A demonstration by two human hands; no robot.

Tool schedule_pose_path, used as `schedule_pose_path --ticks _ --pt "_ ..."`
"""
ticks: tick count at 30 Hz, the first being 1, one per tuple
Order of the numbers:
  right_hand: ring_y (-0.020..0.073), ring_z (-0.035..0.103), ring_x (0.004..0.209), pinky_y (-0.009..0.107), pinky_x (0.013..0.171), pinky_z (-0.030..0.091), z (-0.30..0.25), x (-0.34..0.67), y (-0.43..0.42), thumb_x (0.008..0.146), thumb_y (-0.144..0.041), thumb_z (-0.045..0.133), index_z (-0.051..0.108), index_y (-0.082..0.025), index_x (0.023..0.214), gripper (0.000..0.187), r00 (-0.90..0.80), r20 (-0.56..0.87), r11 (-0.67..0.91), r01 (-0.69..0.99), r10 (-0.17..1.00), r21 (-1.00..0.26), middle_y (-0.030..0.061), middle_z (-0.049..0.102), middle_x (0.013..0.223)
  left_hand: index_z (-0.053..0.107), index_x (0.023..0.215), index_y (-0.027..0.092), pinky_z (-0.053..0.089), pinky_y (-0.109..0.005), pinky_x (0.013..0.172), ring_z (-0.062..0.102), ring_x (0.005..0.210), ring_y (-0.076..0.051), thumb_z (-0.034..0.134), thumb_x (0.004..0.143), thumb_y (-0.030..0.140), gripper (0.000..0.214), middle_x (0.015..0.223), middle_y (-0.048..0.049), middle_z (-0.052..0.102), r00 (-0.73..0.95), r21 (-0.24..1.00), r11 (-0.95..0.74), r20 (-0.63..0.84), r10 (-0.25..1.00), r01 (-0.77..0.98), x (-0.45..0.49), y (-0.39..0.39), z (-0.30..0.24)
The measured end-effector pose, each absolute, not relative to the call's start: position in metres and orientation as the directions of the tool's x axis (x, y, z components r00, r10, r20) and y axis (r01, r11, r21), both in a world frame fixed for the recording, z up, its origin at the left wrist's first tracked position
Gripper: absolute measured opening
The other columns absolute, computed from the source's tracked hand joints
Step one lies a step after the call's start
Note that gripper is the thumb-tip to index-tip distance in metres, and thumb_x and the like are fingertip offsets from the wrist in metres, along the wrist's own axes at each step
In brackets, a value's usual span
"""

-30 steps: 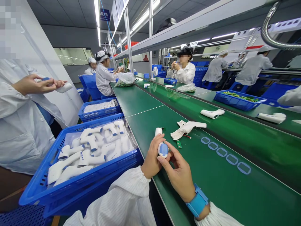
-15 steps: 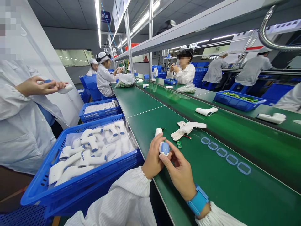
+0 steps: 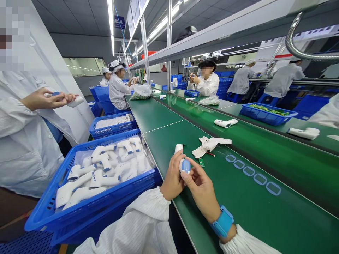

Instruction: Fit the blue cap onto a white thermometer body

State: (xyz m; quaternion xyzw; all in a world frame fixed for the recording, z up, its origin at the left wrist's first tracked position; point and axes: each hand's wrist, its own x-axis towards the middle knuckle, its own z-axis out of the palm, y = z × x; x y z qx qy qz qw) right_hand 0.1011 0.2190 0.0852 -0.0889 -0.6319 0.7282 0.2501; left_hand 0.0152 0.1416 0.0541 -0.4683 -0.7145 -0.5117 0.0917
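Now | left hand (image 3: 173, 178) grip wraps thermometer (image 3: 182, 161) body | right hand (image 3: 202, 192) fingertips pinch its blue end

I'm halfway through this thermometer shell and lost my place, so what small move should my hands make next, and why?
Probably press the blue cap home with the right hand. Its thumb already rests on the cap, while the left hand grips the white thermometer body upright over the green bench. Whether the cap is fully seated cannot be told, so a firm push seems the safest step.
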Motion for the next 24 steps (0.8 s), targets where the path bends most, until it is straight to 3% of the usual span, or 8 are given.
schedule_pose_path --ticks 4,9,17,24 --pt "0.0095 0.044 0.053 0.023 0.055 0.042 0.09 0.104 0.223 0.081 -0.05 0.057 0.042 -0.015 0.131 0.063 -0.938 0.101 -0.19 -0.171 0.332 -0.967 -0.0052 0.051 0.057 0.027 0.132 0.021 0.033 -0.053 0.109 0.03 0.133 -0.025 0.047 0.082 0.017 0.054 0.14 -0.0158 0.031 -0.527 0.63 0.047 0.604 0.598 0.775 0.015 0.141 0.054" --pt "0.01 0.055 0.052 0.022 0.053 0.043 0.099 0.105 0.231 0.081 -0.052 0.058 0.041 -0.02 0.129 0.061 -0.983 0.005 -0.278 -0.057 0.186 -0.959 -0.0015 0.063 0.065 0.024 0.136 0.024 0.03 -0.051 0.112 0.03 0.133 -0.023 0.046 0.085 0.027 0.056 0.14 -0.0115 0.034 -0.553 0.627 0.114 0.569 0.608 0.77 0.015 0.14 0.056" --pt "0.0155 0.063 0.054 0.022 0.049 0.049 0.099 0.102 0.232 0.08 -0.059 0.054 0.047 -0.017 0.123 0.06 -0.967 -0.048 -0.316 -0.035 0.25 -0.948 -0.0013 0.061 0.053 0.028 0.131 0.022 0.028 -0.058 0.112 0.028 0.135 -0.026 0.044 0.083 0.02 0.05 0.14 -0.0133 0.035 -0.511 0.571 0.125 0.588 0.627 0.811 0.016 0.141 0.058" --pt "0.0148 0.062 0.053 0.02 0.046 0.047 0.108 0.108 0.235 0.085 -0.057 0.048 0.044 -0.016 0.126 0.058 -0.974 -0.062 -0.468 -0.048 0.217 -0.882 -0.0006 0.061 0.053 0.028 0.131 0.025 0.034 -0.06 0.109 0.032 0.133 -0.028 0.047 0.082 0.025 0.053 0.137 -0.0124 0.038 -0.51 0.64 0.039 0.573 0.641 0.768 0.017 0.146 0.068"
